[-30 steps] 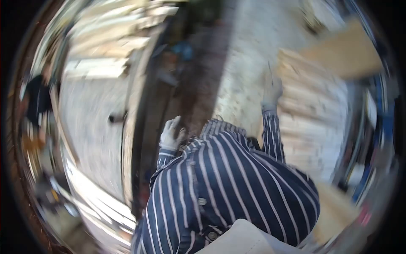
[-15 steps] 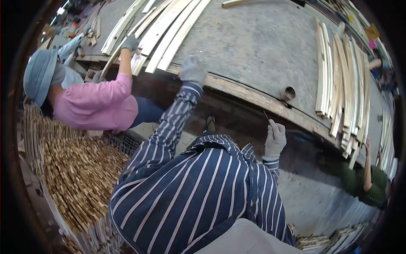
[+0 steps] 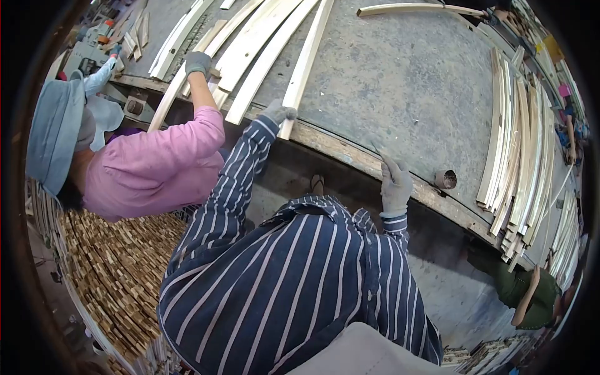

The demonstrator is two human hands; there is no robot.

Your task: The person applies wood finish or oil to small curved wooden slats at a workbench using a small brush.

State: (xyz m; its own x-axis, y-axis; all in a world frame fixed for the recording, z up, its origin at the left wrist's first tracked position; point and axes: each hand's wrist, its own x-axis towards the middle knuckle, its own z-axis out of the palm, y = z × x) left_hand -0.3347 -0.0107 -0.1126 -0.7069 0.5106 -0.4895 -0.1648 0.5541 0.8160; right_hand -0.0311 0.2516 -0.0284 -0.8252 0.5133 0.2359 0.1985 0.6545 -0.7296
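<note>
Your shirt (image 3: 281, 281) is navy blue with narrow whitish stripes. Your left glove (image 3: 275, 112) is grey, darker at the fingertips; your right glove (image 3: 395, 190) is a lighter grey, and the thin rod (image 3: 376, 150) looks dark grey. The wooden strip (image 3: 306, 59) at your left glove is pale cream. You have a blue-grey tabletop (image 3: 400, 81) mottled with darker blotches, and a rusty brown cup (image 3: 445, 180). The person on your left wears a plain pink top (image 3: 150, 165) and a light blue hat (image 3: 53, 134); the stacked wood ends (image 3: 119, 269) are speckled tan and brown.
</note>
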